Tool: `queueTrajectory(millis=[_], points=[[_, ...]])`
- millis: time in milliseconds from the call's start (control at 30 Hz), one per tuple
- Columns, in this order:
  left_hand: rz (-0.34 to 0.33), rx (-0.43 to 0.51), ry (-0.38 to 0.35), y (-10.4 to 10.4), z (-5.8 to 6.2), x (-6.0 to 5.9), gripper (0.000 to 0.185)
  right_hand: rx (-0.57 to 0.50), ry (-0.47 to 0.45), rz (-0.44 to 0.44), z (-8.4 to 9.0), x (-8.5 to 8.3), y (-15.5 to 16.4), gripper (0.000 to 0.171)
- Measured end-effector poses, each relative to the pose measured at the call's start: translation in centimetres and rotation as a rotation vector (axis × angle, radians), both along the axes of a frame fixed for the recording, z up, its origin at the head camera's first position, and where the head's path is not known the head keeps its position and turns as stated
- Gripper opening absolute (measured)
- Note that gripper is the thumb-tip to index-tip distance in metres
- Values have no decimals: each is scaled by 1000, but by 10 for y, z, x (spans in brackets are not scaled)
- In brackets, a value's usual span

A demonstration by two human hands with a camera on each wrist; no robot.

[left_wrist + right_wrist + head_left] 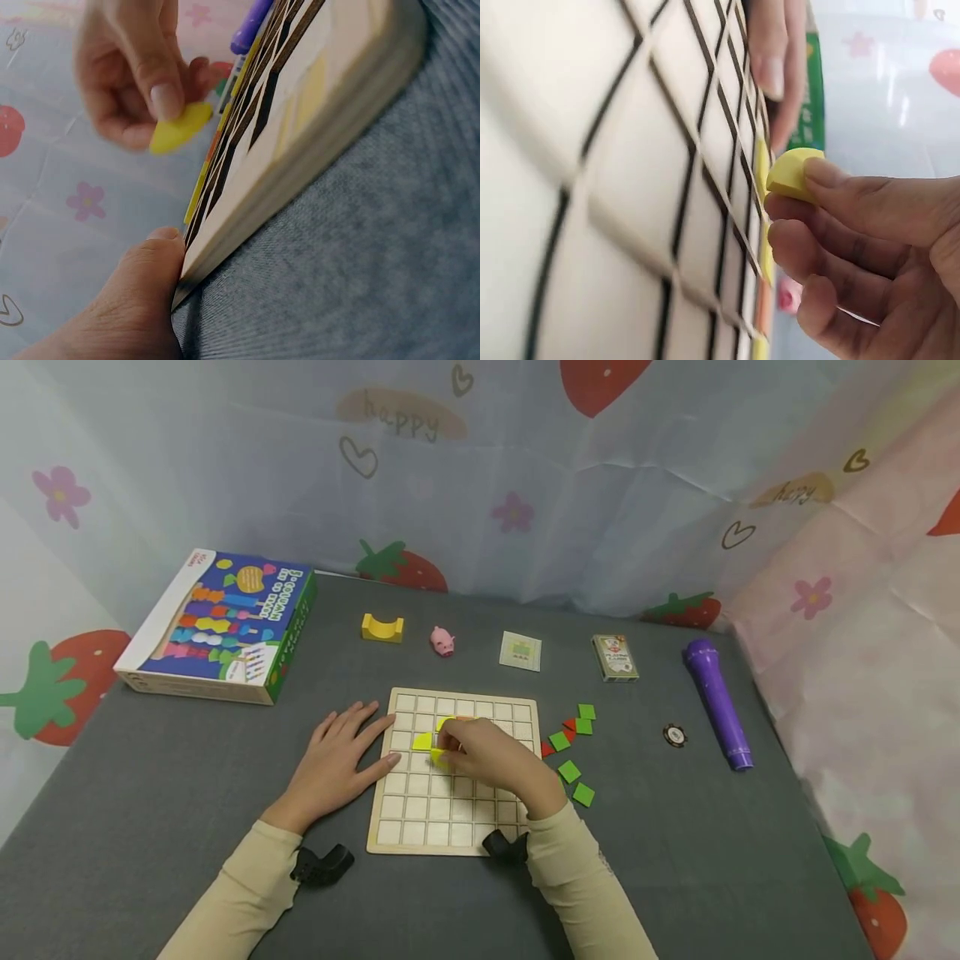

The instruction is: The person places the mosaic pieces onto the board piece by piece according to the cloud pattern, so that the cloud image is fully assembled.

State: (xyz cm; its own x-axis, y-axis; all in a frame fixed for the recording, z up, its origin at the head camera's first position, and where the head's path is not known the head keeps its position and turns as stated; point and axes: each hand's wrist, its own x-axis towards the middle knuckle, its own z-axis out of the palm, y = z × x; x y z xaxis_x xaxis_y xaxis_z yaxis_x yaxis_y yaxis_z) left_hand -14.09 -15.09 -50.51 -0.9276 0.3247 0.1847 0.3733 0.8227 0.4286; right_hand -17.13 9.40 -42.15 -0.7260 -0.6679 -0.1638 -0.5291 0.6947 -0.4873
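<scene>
At the far left of the grey bench (150, 827) lies a colourful toy box (217, 625), well apart from the hands; nearer the middle, along the back, sit a yellow arch block (382, 627), a pink pig figure (442, 641) and a small printed card (521, 651). The left hand (337, 764) lies flat with straight fingers, its grip holding nothing, fingertips pressed against the left edge of the wooden grid board (420, 818); the left wrist view shows the thumb against that edge. Over the board's upper middle the right hand (491, 758) pinches a yellow tile (791, 174) between thumb and fingertips, grip closed on it, just above the squares; other yellow tiles (422, 742) already lie in cells beside it. Just right of the board lie loose green tiles (570, 771) and a red one; further right stand a card pack (615, 657), a dark round token (675, 735) and a purple toy microphone (717, 702).
</scene>
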Motion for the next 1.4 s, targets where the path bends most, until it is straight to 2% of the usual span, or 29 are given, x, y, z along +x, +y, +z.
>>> queueTrajectory(millis=[133,300,767,1400], points=[[2,-3,3,1,-1,0,65,8,-9,21,-8,-1,-14,14],[3,-9,-2,2,-1,0,65,22,11,7,-13,1,-21,16],[7,-13,0,1,-2,0,65,43,14,-14,-10,5,-25,25],[4,-5,-3,0,-1,0,64,95,48,-24,-9,5,-31,21]])
